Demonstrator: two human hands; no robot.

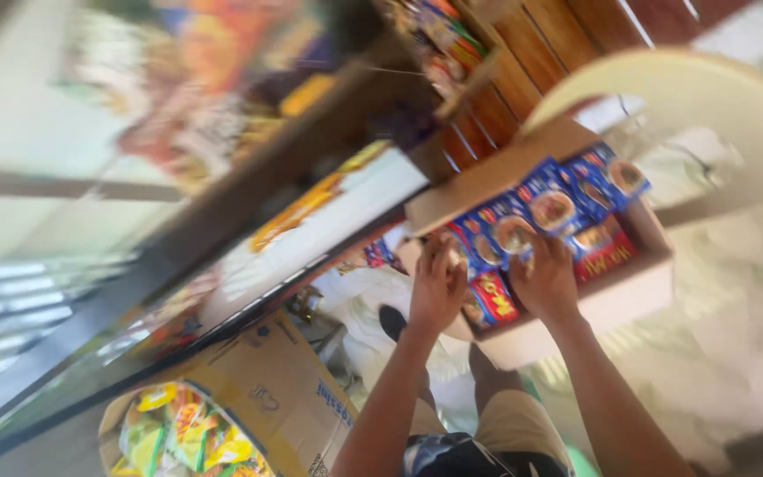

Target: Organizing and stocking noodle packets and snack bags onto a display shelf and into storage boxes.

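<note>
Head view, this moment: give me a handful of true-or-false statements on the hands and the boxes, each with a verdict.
1. Both hands reach into the open cardboard box of blue and red packets. True: the left hand and the right hand rest on the packets.
2. That box is empty. False: packets fill it in rows.
3. A second carton, lower left, holds yellow and green packets. True.
4. The right hand grips a bottle. False: it lies on the packets; no bottle shows.
5. The box stands on a pale round table. True, as far as the blur allows.
</note>
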